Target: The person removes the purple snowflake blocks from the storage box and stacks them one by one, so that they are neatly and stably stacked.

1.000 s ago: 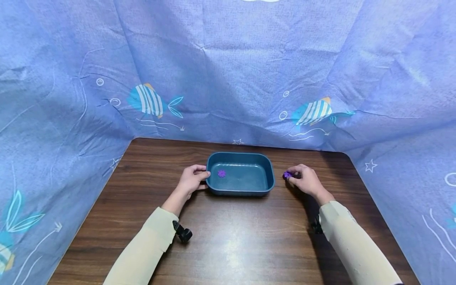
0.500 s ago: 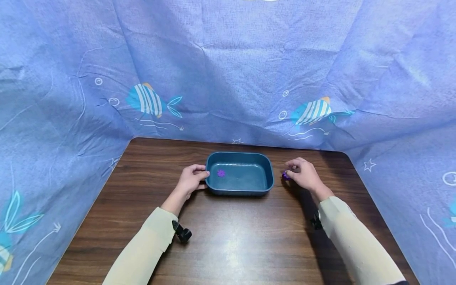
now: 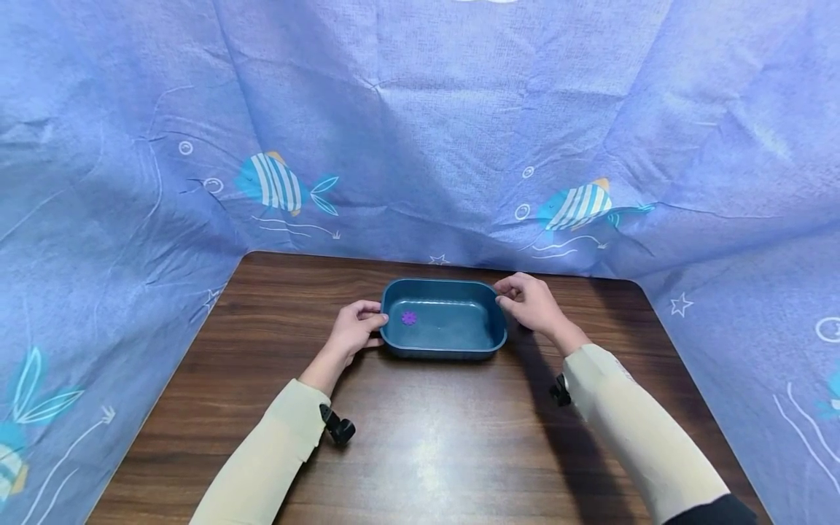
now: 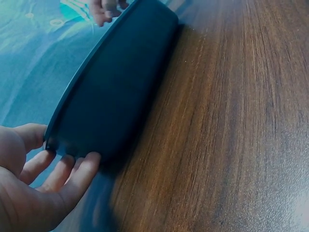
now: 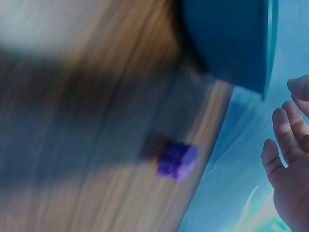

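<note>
A dark teal rectangular tub [image 3: 443, 355] stands on the wooden table. My left hand [image 3: 354, 326] grips its left end, thumb at the rim and fingers against the outer wall, as the left wrist view also shows. Inside, toward the left, lies a purple flower-shaped piece [image 3: 409, 318]. My right hand [image 3: 533, 303] is raised at the tub's right end, thumb and forefinger bent near the far right corner; I cannot tell whether something small is between them. Below it on the table sits a small purple stack [image 5: 177, 162], blurred in the right wrist view and hidden by the hand in the head view.
The brown table [image 3: 420, 423] ends at a rounded back edge just behind the tub. A blue cloth with fish prints [image 3: 446, 146] hangs behind it and along both sides. Each sleeve carries a black wrist camera [image 3: 339, 426].
My right hand has left the purple stack and moved up and left to the tub's right end. The left hand and the tub have stayed in place.
</note>
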